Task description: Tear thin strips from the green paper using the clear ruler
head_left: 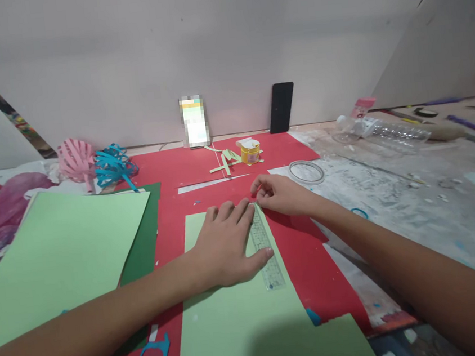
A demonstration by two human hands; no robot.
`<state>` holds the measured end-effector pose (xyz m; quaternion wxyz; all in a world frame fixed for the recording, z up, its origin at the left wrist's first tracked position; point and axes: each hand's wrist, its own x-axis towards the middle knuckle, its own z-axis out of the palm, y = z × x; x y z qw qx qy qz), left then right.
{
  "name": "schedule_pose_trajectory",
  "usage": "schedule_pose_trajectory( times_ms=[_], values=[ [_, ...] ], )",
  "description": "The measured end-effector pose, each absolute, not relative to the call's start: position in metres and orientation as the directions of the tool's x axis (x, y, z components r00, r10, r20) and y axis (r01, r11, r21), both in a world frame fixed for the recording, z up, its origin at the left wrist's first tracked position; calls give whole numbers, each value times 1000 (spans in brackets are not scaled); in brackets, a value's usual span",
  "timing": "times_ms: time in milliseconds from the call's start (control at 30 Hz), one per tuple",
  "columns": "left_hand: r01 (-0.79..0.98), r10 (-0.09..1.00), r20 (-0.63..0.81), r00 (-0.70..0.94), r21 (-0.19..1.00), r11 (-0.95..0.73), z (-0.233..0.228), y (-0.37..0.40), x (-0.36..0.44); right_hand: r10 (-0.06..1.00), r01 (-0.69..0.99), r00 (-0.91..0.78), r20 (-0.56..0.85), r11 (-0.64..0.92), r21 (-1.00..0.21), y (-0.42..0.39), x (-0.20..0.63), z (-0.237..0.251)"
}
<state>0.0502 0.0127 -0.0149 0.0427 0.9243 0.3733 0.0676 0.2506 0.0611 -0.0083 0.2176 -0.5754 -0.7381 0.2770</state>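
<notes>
On the light green sheet (239, 319) over red paper (315, 272), I see my left hand (228, 247) spread flat, pinning the clear ruler (264, 249) along the edge so it can't slip — my right hand (282, 195) pinches narrowly at the ruler's far end, holding something too small to tell

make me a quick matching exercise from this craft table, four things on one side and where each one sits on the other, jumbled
Things:
1. clear ruler
2. tape ring
3. yellow pot
4. black phone

Places:
A. leaning on the back wall
B. under the left hand, on the light green sheet
C. far end of the red sheet
D. right of the red sheet, beyond the right hand

Pairs: 1-B, 2-D, 3-C, 4-A
</notes>
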Motion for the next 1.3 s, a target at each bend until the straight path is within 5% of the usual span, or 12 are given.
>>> schedule_pose_trajectory(
  times_ms=[267, 1300],
  values=[
    [687, 699, 94, 709, 133, -715, -15, 12, 50, 976, 744, -198, -89, 91, -662, 64, 253, -6],
    [690, 703, 93, 705, 145, -710, -13, 11, 52, 987, 823, -149, 51, 153, -548, 52, 236, -4]
  ],
)
